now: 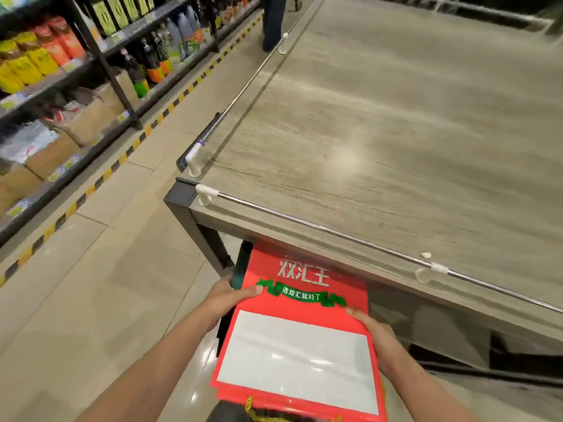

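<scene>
the red gift box (300, 336) (clear window on top) sits between both hands, its far end under the display table (396, 132); left hand (227, 296) and right hand (370, 328) grip its side edges.

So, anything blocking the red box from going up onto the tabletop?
Yes. The red box, gripped by the left hand and right hand, has its far end tucked under the table, and a metal rail runs along that edge above it.
</scene>
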Motion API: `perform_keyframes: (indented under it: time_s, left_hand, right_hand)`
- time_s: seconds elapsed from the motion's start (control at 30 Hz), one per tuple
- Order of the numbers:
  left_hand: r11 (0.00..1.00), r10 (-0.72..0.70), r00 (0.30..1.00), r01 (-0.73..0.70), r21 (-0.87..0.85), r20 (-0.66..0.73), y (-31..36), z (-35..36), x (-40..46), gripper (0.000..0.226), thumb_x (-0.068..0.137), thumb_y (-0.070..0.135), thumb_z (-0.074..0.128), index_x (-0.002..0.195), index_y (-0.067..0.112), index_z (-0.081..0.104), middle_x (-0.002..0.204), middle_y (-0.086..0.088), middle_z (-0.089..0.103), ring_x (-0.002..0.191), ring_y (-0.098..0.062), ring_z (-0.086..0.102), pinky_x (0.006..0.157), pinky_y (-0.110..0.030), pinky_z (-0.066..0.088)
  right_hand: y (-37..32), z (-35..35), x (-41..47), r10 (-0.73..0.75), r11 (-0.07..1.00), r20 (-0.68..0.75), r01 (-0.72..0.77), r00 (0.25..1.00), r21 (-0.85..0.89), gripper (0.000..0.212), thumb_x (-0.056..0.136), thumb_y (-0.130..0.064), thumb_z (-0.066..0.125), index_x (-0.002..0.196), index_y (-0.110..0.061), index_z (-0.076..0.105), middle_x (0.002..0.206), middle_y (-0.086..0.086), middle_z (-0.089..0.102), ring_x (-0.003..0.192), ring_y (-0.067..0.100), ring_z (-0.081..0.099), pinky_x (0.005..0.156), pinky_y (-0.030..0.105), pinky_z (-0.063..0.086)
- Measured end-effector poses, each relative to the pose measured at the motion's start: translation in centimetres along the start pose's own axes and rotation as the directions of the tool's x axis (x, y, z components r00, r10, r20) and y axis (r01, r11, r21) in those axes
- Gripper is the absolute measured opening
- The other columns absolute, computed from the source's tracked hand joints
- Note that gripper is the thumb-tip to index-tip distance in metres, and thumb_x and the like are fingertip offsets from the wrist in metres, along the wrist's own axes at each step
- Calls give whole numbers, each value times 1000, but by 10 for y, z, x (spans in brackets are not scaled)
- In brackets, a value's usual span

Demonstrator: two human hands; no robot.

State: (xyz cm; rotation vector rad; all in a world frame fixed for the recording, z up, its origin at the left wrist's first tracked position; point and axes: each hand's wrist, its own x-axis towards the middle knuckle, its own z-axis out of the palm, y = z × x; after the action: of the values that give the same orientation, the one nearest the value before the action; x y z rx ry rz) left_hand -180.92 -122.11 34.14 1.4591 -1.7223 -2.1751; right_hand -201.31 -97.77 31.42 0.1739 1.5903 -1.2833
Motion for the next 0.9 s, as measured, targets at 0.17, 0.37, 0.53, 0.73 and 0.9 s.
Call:
perform_keyframes:
  time_s: [0.17,0.37,0.53,0.73,0.9]
  left_hand:
    - [995,51,999,-52,80,19,0,-4,66,70,51,48,88,106,14,59,96,-7,73,87,-23,71,81,-33,56]
    - [991,82,992,-91,100,94,-9,1,137,37,76,28,79,107,13,66,95,-8,74,81,-19,72,66,-23,53]
    - [985,153,971,-165,51,185,-20,3,168,43,76,28,79,115,16,65,104,-5,74,93,-21,71,82,-28,54]
    - [981,177,973,-187,58,145,-26,1,195,45,72,29,82,111,10,70,103,-11,73,95,-27,70,85,-33,55]
    - [977,167,978,-182,114,125,-24,-3,207,77,44,60,87,104,15,73,99,-7,74,98,-28,69,100,-45,48]
  right_hand:
    - [12,3,63,-22,993,-79,30,997,112,86,37,-33,96,113,-4,67,106,22,70,89,37,68,79,45,57]
    - [4,-5,116,-107,989,-17,108,994,105,45,68,-28,80,105,-5,70,105,23,69,82,30,68,75,37,54]
    - [9,-15,147,-152,985,-38,154,988,74,42,82,-34,71,117,-10,68,114,15,69,96,23,67,94,37,48]
    - [7,-10,159,-236,968,15,233,972,96,63,62,-32,86,114,-3,67,107,22,69,84,31,71,81,42,56]
    - [5,-5,158,-296,947,-20,297,955,125,61,63,-30,86,113,-1,67,107,26,68,90,37,67,90,53,52]
